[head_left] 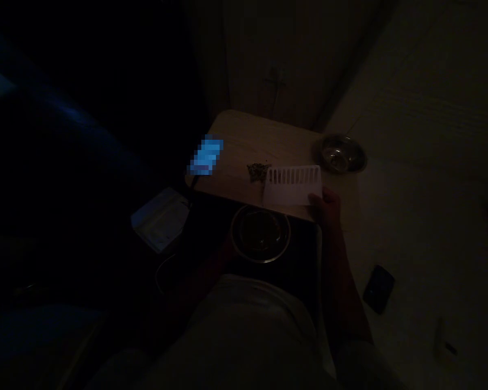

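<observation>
The scene is very dark. My right hand is closed on the near right corner of a white plastic piece with a row of slots, which lies over the wooden table. Just left of its slotted edge is a small heap of dark bits, too fine to name. A round metal bowl sits below the table's near edge, close to my body. At its left rim is my left hand, its fingers mostly lost in shadow. What lies in the bowl is too dark to make out.
A second metal bowl stands at the table's right end. A lit, blurred screen is at the left end. A pale packet-like object lies lower left, and a dark flat object is at right.
</observation>
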Action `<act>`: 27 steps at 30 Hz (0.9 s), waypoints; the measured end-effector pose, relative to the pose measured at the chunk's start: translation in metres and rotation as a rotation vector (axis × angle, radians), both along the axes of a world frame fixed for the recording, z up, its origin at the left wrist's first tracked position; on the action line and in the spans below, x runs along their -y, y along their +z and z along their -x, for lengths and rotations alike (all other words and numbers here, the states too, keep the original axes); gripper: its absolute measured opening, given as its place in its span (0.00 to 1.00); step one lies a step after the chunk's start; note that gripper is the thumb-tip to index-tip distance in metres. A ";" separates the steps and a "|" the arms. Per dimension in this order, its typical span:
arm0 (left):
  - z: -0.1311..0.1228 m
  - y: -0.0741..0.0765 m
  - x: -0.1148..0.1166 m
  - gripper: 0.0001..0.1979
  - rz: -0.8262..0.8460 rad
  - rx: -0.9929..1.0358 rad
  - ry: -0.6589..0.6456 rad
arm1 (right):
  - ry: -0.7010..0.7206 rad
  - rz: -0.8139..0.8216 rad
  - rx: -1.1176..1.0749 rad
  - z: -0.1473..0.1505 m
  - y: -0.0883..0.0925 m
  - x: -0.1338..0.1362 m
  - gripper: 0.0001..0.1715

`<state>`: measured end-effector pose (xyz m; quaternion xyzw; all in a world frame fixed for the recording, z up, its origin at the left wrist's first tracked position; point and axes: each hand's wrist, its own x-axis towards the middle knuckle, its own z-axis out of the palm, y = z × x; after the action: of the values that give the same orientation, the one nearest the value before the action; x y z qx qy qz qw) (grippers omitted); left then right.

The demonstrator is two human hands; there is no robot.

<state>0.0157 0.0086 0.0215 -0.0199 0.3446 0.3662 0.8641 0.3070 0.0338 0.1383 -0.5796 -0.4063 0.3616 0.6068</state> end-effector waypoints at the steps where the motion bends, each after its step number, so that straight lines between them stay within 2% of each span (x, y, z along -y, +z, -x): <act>1: 0.000 -0.001 0.000 0.28 0.019 -0.030 0.004 | 0.008 0.008 -0.010 0.000 -0.001 0.000 0.14; 3: 0.001 -0.005 0.001 0.28 0.054 -0.091 0.019 | 0.013 0.026 -0.035 -0.001 -0.003 0.000 0.15; 7: 0.000 -0.008 0.001 0.26 0.002 -0.076 0.071 | -0.049 -0.003 -0.068 -0.002 -0.006 -0.001 0.15; 12: -0.002 0.002 0.000 0.28 0.056 -0.018 0.005 | -0.198 -0.123 -0.061 -0.002 -0.008 -0.005 0.15; 18: -0.002 0.007 0.003 0.28 -0.004 -0.023 -0.018 | -0.270 -0.126 -0.013 -0.004 -0.008 -0.007 0.16; 23: -0.005 0.014 0.003 0.24 0.021 -0.089 0.053 | -0.240 -0.108 0.074 -0.002 -0.004 -0.006 0.15; 27: -0.007 0.020 0.001 0.27 0.075 -0.087 0.043 | -0.195 -0.096 0.092 -0.001 -0.003 -0.005 0.15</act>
<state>0.0229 0.0073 0.0420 -0.0436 0.3948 0.3719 0.8390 0.3084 0.0388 0.1353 -0.6028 -0.3920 0.2540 0.6468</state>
